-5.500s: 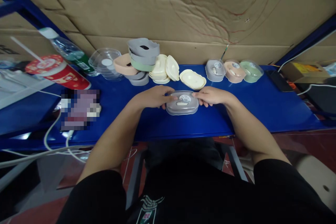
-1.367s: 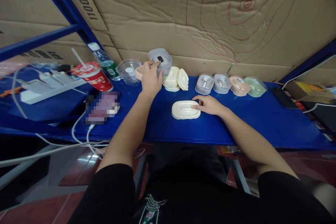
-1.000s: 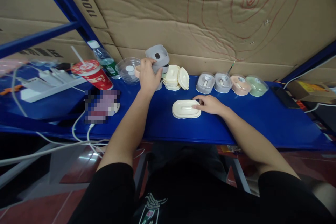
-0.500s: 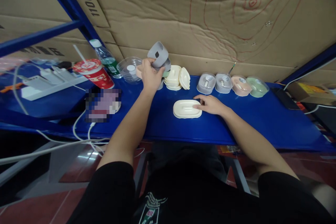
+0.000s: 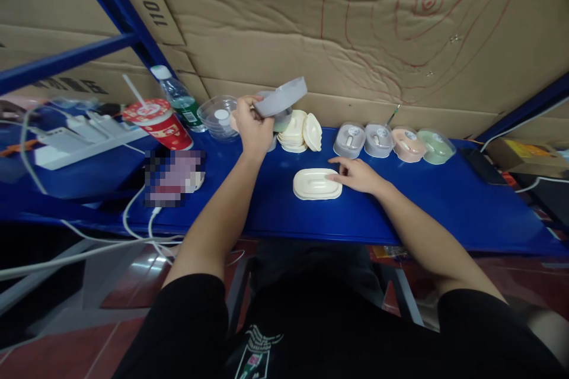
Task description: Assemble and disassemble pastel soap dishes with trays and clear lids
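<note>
My left hand (image 5: pixel 254 125) grips a grey plastic ring-shaped shell (image 5: pixel 284 98), lifted and tilted over the back of the table. More grey and pink parts sit behind and under that hand, partly hidden by it. My right hand (image 5: pixel 358 175) has its thumb on the right end of a cream oval plastic base (image 5: pixel 315 184), with the index finger stretched out above the table. To the right of the left hand stands a stack of cream bases (image 5: pixel 293 133), one cream piece (image 5: pixel 313 132) leaning against it.
Lidded cases in grey (image 5: pixel 349 141), pink (image 5: pixel 408 145) and green (image 5: pixel 438 148) line the back right. Clear covers (image 5: pixel 217 118), a bottle (image 5: pixel 180 100), a red cup (image 5: pixel 162 127) and a power strip (image 5: pixel 84 141) stand on the left. Cardboard (image 5: pixel 275 23) walls the back.
My left hand has turned the grey shell from nearly upright to a flatter tilt, its far end now pointing right. My right hand and the cream base have stayed in place.
</note>
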Motion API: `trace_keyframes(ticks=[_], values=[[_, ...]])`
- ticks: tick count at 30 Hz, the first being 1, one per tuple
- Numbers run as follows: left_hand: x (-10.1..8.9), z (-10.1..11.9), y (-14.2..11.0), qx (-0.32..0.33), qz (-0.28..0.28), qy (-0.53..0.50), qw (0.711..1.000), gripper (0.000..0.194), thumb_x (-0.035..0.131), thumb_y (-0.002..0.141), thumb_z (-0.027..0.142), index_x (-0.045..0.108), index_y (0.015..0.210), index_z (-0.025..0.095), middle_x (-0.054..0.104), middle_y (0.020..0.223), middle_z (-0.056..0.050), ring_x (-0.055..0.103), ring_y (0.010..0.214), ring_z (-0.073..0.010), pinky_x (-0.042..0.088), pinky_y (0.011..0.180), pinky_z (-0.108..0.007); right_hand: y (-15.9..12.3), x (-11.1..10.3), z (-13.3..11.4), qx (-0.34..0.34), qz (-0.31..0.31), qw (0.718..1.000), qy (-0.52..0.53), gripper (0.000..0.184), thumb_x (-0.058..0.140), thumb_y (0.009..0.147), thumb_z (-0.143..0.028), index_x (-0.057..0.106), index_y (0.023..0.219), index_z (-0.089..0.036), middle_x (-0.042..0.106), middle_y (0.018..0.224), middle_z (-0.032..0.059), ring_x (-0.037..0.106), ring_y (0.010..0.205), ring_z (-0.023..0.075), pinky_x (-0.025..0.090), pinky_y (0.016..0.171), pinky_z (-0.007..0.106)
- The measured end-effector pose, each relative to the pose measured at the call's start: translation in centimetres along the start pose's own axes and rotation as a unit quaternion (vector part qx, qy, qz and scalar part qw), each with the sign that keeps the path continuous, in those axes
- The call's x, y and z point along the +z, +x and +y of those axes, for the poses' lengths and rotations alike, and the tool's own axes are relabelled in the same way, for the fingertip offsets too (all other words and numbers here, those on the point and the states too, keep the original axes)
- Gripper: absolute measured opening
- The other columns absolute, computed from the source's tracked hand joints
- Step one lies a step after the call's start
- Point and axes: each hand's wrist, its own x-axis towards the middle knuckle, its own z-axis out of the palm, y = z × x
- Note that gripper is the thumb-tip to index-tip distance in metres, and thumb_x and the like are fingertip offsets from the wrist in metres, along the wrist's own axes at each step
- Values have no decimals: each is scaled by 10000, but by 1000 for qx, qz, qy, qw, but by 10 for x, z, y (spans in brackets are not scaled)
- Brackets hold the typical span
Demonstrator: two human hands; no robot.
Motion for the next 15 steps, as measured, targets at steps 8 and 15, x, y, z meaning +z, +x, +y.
trace_keyframes(ticks=[8, 15], values=[[16, 56, -43, -84, -190, -176, 962, 280, 732, 994, 471, 597, 1097, 249, 715, 862, -30, 703, 666, -181, 551, 531, -308, -8, -9, -2, 37, 241, 964, 109, 727, 528, 1001, -785, 580, 1481, -240, 725, 930, 77, 699, 816, 284, 591, 768, 454], [-6, 81, -58, 35, -219, -21, 975, 668, 812, 927, 587, 638, 1490, 272, 803, 1047, -60, 764, 912, -250, 604, 752, -357, -10, -13, -7, 64, 221, 968, 97, 840, 268, 978, -945, 703, 944, -227, 651, 787, 88, 670, 810, 297, 548, 722, 431]])
